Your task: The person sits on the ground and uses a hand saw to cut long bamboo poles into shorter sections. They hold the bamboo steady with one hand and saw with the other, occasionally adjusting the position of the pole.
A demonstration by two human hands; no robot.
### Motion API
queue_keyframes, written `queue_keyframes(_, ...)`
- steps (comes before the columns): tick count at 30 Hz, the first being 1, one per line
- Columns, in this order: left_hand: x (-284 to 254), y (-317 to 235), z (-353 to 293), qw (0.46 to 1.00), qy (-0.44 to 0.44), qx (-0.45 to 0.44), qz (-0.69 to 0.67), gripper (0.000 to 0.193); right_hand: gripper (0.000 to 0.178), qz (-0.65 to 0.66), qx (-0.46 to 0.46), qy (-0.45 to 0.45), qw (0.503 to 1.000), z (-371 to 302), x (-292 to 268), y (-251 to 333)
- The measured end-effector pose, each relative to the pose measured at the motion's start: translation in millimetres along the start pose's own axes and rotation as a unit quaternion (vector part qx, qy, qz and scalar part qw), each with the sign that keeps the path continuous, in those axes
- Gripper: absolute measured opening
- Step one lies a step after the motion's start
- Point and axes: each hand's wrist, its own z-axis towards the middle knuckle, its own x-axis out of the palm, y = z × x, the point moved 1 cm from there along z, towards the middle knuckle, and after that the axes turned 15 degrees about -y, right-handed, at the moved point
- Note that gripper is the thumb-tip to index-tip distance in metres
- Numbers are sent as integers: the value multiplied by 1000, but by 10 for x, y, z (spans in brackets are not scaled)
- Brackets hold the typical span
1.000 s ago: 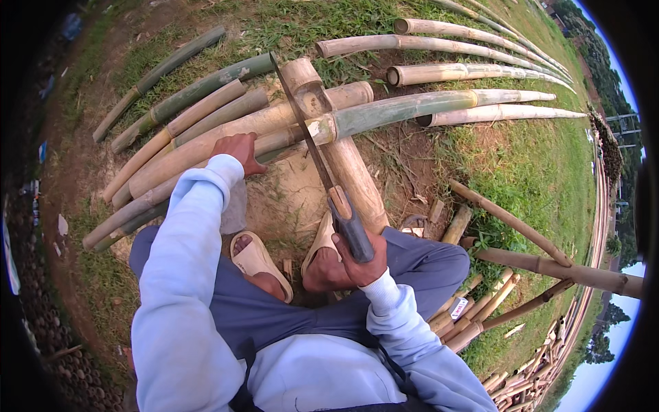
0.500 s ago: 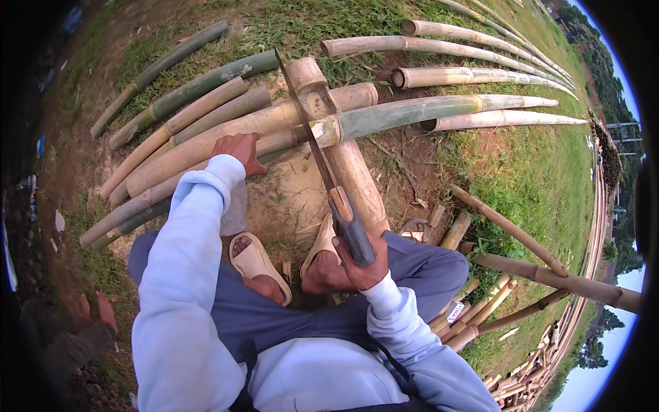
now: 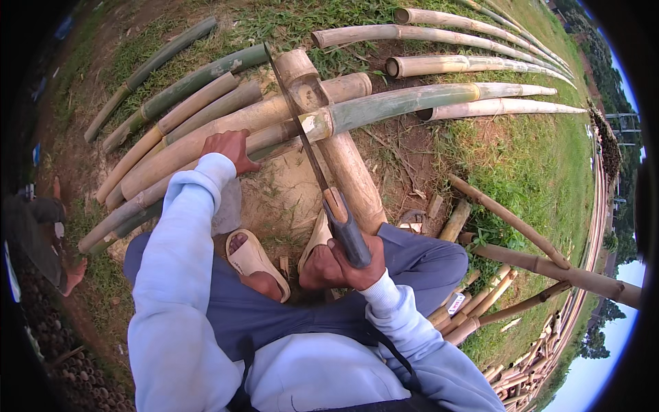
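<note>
bamboo is spread over grass (image 3: 501, 147) and bare soil in the head view. one long pole (image 3: 405, 101), green beyond the blade and browner on the near side, is laid across a thick log (image 3: 352, 180). the pole is clasped from above by the left hand (image 3: 230, 149), with the thumb set along its near side; how firmly it is pressed cannot be told. by the right hand (image 3: 360, 264) the dark handle of a saw (image 3: 313, 158) is gripped, the fingers closed around it. the blade is held slantwise across the pole, just beside a pale scraped patch; whether the teeth are sunk in cannot be told. shorter pieces (image 3: 182, 60) are laid to the left. sandals (image 3: 257, 266) are worn below, and another person's foot (image 3: 73, 276) is seen at the far left.
</note>
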Motion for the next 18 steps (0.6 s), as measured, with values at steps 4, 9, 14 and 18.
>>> queue_keyframes(4,-38,-67,-3,1000,27,-14,3,82,24,-15,-31,-5,999,-598,-404,91)
queue_keyframes(9,-61,-77,44,999,32,-18,-6,86,15,14,9,-20,1000,288,-4,-46)
queue_keyframes(14,-32,-38,34,1000,-18,9,1,75,17,39,-41,-27,998,549,247,-105)
queue_keyframes(18,53,-41,-66,1000,5,-2,10,75,11,-22,15,7,1000,-447,-358,139)
